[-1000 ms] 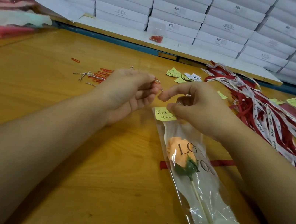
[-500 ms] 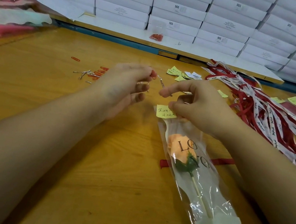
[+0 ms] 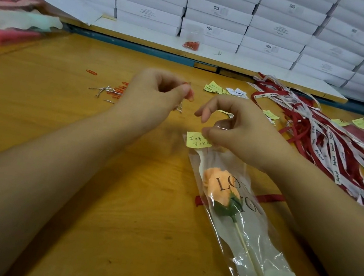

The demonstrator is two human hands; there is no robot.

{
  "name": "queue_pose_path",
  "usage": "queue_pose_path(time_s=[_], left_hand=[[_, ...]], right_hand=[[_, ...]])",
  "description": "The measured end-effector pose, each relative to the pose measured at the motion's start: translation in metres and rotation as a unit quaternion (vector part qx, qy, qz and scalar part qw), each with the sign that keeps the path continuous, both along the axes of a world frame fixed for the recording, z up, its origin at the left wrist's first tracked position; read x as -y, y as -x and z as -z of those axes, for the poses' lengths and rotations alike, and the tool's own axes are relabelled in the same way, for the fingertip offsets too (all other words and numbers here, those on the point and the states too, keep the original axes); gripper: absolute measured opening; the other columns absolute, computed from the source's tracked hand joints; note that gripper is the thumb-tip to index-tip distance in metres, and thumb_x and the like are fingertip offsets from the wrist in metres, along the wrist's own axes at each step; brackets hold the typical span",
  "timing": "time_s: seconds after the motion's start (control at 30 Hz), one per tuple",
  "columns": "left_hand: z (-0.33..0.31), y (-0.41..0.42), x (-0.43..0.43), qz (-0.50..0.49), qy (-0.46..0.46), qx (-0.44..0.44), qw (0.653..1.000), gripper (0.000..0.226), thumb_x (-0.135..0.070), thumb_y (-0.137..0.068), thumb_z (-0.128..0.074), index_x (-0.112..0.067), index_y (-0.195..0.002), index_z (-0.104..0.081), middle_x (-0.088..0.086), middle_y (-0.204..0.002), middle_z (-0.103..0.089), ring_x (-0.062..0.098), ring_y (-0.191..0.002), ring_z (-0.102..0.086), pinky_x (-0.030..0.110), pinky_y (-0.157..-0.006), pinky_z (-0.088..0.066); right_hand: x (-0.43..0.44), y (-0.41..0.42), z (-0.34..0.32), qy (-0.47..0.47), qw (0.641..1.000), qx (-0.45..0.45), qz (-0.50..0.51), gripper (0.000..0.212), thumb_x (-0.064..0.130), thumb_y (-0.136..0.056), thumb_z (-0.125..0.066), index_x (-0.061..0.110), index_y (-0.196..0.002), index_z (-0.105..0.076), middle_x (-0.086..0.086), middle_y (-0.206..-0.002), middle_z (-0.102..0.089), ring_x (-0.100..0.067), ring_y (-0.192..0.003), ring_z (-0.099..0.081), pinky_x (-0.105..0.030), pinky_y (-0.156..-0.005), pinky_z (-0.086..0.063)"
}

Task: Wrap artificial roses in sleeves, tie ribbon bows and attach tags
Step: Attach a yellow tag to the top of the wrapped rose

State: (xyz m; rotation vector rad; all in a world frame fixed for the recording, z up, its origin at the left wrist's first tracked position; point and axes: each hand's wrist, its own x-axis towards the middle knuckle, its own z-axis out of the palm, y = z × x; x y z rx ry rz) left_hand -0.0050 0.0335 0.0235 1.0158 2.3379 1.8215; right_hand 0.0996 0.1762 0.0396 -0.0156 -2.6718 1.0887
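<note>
Risk first: the yellow tag (image 3: 199, 140) sits on the mouth of the sleeve (image 3: 247, 246) only by the pinch of the right hand (image 3: 237, 128). If that pinch eases as the clip comes across, the tag would probably skate on the slick film and end up crooked or off. Second risk: the red paper clip (image 3: 190, 94) is small, and a clip pushed in at an angle could tear the film or catch the tag alone, missing the sleeve edge. A silvery tie (image 3: 179, 108) dangles just below the left fingertips and might snag; whether it is actually held I cannot tell. Grip, left hand (image 3: 156, 95): thumb and forefinger closed together on the clip, other fingers curled in, raised off the table (image 3: 74, 180), a short gap to the left of the right-hand pinch. Grip, right hand: thumb pressed against the lower fingers, clamping tag and sleeve mouth together — forefinger lifted and hooked, touching nothing. The rose (image 3: 215, 183) lies inside the sleeve just below that pinch, towards the person, stem running away from it. A red ribbon (image 3: 270, 198) crosses under the sleeve beneath the bloom, no bow visible — tying looks undone. Spare clips (image 3: 118, 92) lie beyond the left grip.
</note>
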Motion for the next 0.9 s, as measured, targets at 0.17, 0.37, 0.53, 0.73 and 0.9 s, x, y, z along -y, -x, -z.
queue_pose_path(time_s=[0.17, 0.37, 0.53, 0.73, 0.9], left_hand=[[0.008, 0.031, 0.01, -0.171, 0.244, -0.084, 0.951, 0.014, -0.025, -0.095, -0.054, -0.025, -0.083, -0.062, -0.004, -0.081, -0.058, 0.026, -0.096, -0.056, 0.041, -0.097, -0.04], [0.01, 0.04, 0.011, -0.246, 0.315, -0.1, 0.911, 0.019, -0.031, -0.094, -0.054, -0.021, -0.1, -0.07, 0.009, -0.122, -0.057, 0.032, -0.12, -0.043, 0.044, -0.099, -0.029], [0.0, 0.014, 0.007, 0.044, 0.037, 0.117, 0.991, 0.024, -0.025, -0.092, -0.059, -0.027, -0.072, -0.073, -0.003, -0.095, -0.07, 0.013, -0.089, -0.057, 0.03, -0.072, -0.044], [0.001, 0.0, -0.001, 0.225, 0.07, 0.236, 0.943, 0.025, -0.014, -0.092, -0.057, -0.017, -0.072, -0.072, -0.005, -0.056, -0.055, 0.01, -0.06, -0.045, 0.024, -0.055, -0.035], [0.003, -0.006, -0.003, 0.214, 0.074, 0.219, 0.949, 0.026, -0.014, -0.093, -0.055, -0.017, -0.074, -0.073, -0.002, -0.06, -0.054, 0.012, -0.063, -0.047, 0.03, -0.068, -0.042]], right_hand=[[-0.003, 0.001, 0.003, 0.031, 0.999, 0.003, 0.01, 0.024, -0.002, -0.082, -0.065, 0.021, -0.083, -0.059, -0.002, -0.111, -0.065, -0.011, -0.054, -0.052, -0.039, -0.064, -0.056], [-0.005, 0.002, 0.004, 0.043, 0.999, -0.009, 0.016, 0.022, 0.0, -0.082, -0.066, 0.02, -0.086, -0.06, 0.004, -0.111, -0.064, -0.003, -0.047, -0.049, -0.029, -0.059, -0.054], [-0.005, 0.0, 0.004, 0.043, 0.999, -0.017, 0.023, 0.026, 0.0, -0.083, -0.066, 0.022, -0.092, -0.057, 0.0, -0.118, -0.059, -0.019, -0.058, -0.058, -0.043, -0.063, -0.056], [-0.006, 0.0, 0.002, 0.041, 0.998, -0.049, 0.023, 0.032, 0.006, -0.082, -0.071, 0.019, -0.104, -0.052, 0.002, -0.125, -0.054, -0.036, -0.063, -0.06, -0.045, -0.061, -0.055], [-0.007, 0.0, 0.003, 0.039, 0.997, -0.053, 0.034, 0.032, 0.004, -0.083, -0.069, 0.016, -0.107, -0.052, 0.002, -0.123, -0.055, -0.025, -0.06, -0.06, -0.03, -0.058, -0.054]])
